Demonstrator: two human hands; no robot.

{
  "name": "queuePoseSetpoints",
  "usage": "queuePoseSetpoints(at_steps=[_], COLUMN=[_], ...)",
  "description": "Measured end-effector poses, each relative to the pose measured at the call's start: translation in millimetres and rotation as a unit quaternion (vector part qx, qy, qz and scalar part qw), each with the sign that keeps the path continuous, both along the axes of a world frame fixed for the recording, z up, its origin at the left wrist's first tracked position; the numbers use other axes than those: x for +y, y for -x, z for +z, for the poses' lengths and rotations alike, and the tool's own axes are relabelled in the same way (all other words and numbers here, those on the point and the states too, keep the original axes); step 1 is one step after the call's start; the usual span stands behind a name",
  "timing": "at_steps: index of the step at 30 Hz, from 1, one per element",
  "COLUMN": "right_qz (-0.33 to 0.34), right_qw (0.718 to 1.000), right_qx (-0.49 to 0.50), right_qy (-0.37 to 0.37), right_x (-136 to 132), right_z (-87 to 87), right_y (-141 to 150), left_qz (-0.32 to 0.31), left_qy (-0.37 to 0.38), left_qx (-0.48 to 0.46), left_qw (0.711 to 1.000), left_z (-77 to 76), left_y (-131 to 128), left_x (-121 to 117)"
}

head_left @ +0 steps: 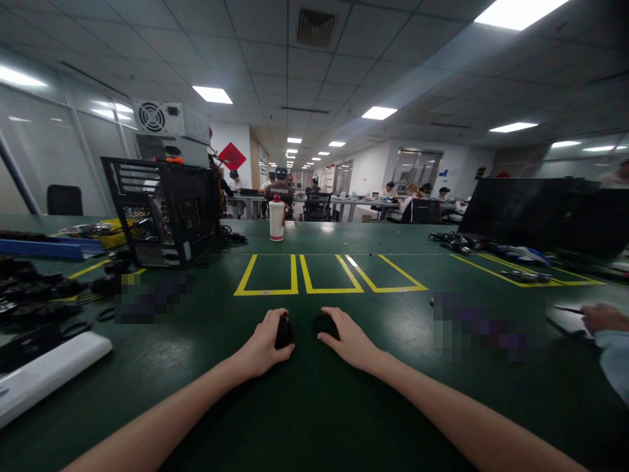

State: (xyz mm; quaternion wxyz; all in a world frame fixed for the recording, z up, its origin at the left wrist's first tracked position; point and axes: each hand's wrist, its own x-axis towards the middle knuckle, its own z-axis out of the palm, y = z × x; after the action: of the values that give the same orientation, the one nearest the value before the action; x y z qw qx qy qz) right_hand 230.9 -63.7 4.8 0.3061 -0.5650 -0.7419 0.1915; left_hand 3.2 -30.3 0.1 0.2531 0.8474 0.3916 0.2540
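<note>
On the green tabletop, my left hand (268,341) is closed around a small black rounded object (284,332), with the thumb along its near side. A short gap to the right, my right hand (344,334) curls its fingers and thumb about another dark rounded object (323,324). That second object blends into the dark green surface, and its kind is unclear. Both forearms reach in from the lower corners. Just beyond the hands, three yellow tape outlines (330,290) mark the table.
An open black computer case (167,216) with a power supply (164,124) on top stands left. Near it lie black parts (29,295) and a white bar (54,373). A white cup (276,219) stands behind the outlines. At right are monitors (540,210), cables and another person's hand (602,318) holding a pen.
</note>
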Motion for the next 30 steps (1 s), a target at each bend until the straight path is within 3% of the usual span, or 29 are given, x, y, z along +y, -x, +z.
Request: queuePoseSetpoints(at_steps=[5,11,16,22,27,30], right_qz=[-0.015,-0.005,-0.005,0.040,0.076,0.112], right_qw=[0.999,0.997,0.997,0.999,0.997,0.993], right_qx=[0.028,0.070,0.069,0.025,0.004,-0.018], right_qy=[0.008,0.027,0.027,0.017,0.005,-0.014], right_x=[-18,-31,-32,-22,-34,-46], right_z=[-3.3,-1.9,4.2,6.8,6.8,1.8], right_y=[0,0,-4,12,45,79], left_qz=[-0.038,-0.206,-0.212,-0.186,-0.145,-0.111], left_qy=[-0.026,-0.125,-0.120,-0.125,-0.084,-0.040], left_qx=[0.056,0.217,0.277,0.244,0.222,0.201], left_qw=[0.997,0.946,0.929,0.944,0.961,0.972], left_z=[13.3,47.3,53.7,47.2,51.5,39.7], left_y=[-11,-65,-84,-50,-11,32], left_x=[2,10,19,14,-19,-40])
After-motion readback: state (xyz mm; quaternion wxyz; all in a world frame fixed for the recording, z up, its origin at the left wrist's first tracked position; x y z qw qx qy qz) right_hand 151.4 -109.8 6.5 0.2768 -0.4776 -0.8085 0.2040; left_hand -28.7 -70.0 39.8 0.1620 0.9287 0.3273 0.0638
